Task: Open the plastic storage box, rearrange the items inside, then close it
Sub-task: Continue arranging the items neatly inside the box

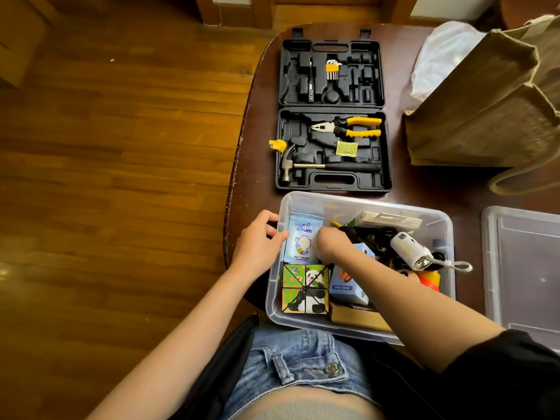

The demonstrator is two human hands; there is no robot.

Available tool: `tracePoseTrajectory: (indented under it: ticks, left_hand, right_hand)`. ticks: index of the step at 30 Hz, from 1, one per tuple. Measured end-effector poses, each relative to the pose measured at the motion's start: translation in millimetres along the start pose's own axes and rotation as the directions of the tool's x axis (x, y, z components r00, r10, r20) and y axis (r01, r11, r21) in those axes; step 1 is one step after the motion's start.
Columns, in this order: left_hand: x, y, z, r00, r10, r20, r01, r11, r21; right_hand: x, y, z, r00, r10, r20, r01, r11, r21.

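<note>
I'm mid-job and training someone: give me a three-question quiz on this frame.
1. True or false: the lid is on the storage box.
2. Which hand grips the box's left wall? A) left hand B) right hand
3. Fill in: the right hand's fingers meet the ____ pack.

Key: 1 false, it lies to the box's right; 2 A; 3 wet wipes.

A dark brown worktop (260, 116) with a rounded left edge carries an open black tool case (331, 115) at the far side. Just near of it sits the clear box (363, 204). A lid (521, 268) lies to the right, a brown bag (485, 104) far right.
</note>
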State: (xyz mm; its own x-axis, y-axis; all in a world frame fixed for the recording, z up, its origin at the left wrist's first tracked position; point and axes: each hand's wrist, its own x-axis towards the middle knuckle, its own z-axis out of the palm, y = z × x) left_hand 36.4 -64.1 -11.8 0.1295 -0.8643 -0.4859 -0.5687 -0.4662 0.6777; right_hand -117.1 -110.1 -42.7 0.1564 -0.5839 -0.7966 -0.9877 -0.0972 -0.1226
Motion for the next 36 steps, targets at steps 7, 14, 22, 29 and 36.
tracePoseTrajectory:
  ticks: [7,14,22,29,36]
  left_hand:
    - [2.7,1.9,-6.3,1.0,0.002,0.031,-0.003,0.998,0.061]
    - [-9.7,23.0,-2.6,0.947,0.241,-0.211,-0.184,0.949,0.257]
    - [-13.7,75.3,70.9,0.916,0.187,0.354,-0.347,0.813,0.467]
    - [4.0,83.6,126.8,0.883,-0.097,0.459,-0.252,0.726,0.64]
    - [12.4,87.2,110.3,0.951,0.015,0.309,-0.135,0.919,0.37]
  right_hand:
    - [-38.8,31.5,-29.6,0.968,0.092,-0.234,-0.003,0.934,0.357]
    - [-84.2,65.7,-7.7,0.967,0.076,-0.242,-0.008,0.963,0.27]
    - [-116.4,91.0,4.9,0.925,-0.031,-0.378,0.207,0.875,0.437]
    - [-141.6,120.3,5.1,0.896,-0.112,-0.429,0.33,0.814,0.477]
    - [-146.9,140.1,16.2,0.905,-0.095,-0.415,0.352,0.714,0.605]
